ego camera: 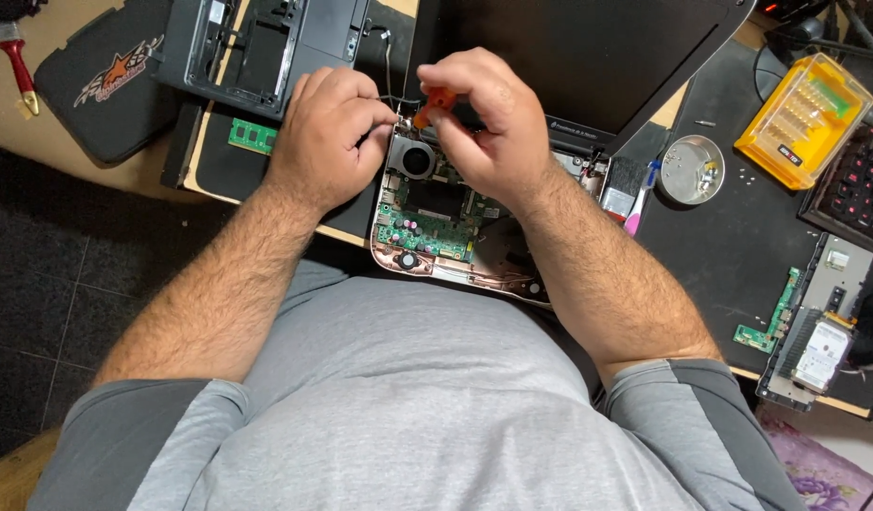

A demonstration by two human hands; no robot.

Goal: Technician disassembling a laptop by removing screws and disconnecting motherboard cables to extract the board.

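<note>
wooden desk [68, 38] carries black mat [739, 246], opened laptop [436, 218], yellow bit case [803, 118], metal dish [692, 168].

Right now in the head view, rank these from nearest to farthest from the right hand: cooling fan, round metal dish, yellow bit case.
1. cooling fan: just left of the right hand, on the open board.
2. round metal dish: farther right, on the dark mat.
3. yellow bit case: farthest, right edge of the desk.

From my remote seat I see an electronics repair bench, likely a home workshop: an opened laptop [455, 208] with bare circuit board, a yellow bit case [803, 118], a small metal screw dish [692, 168], a loose memory stick [252, 135] and a removed hard drive [820, 355] crowd the black work mat [730, 246].
</note>
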